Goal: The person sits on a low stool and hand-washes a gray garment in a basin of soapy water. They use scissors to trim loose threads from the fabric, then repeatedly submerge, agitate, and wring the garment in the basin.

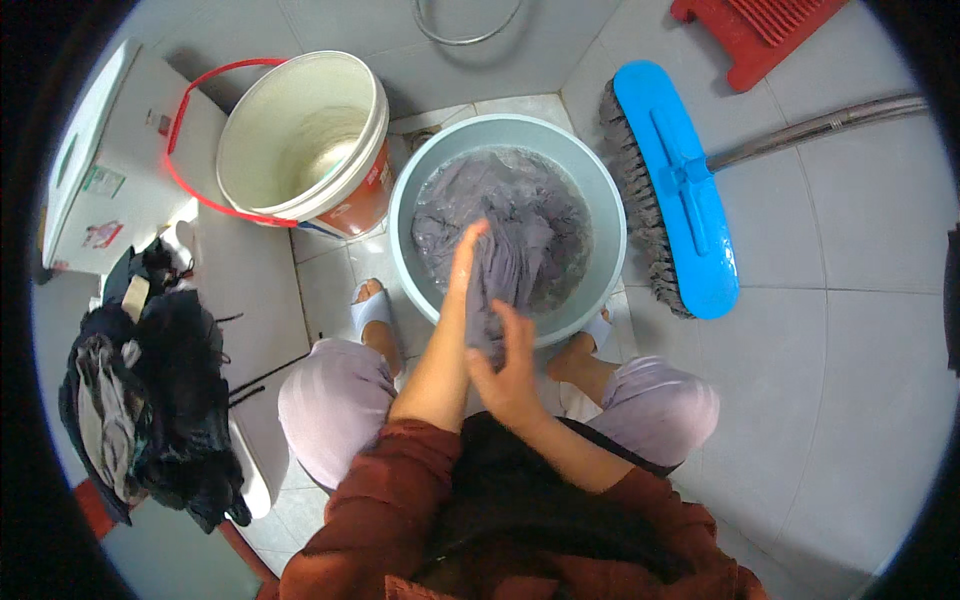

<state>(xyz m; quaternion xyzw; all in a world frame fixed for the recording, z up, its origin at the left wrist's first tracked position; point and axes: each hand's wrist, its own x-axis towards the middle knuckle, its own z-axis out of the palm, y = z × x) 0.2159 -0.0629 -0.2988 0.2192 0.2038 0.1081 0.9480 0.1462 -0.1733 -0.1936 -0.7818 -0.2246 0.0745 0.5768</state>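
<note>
A wet grey-purple cloth (514, 240) lies partly in the water of a round, pale plastic basin (606, 191) and rises over its near side. My left hand (469, 251) is beside the cloth's left edge, fingers pointing away from me; its palm side against the cloth is hidden. At the cloth's near end, my right hand (508, 367) is curled, with thumb and fingers around the bunched end. Whether those fingers press on it is not clear, as they are blurred.
A white bucket (300, 135) with a red handle stands left of the basin. A blue brush head (679, 187) on a metal pole is at right, near a red plastic item (765, 34). Dark clothes (172, 390) are heaped at left. My slippered feet flank the basin.
</note>
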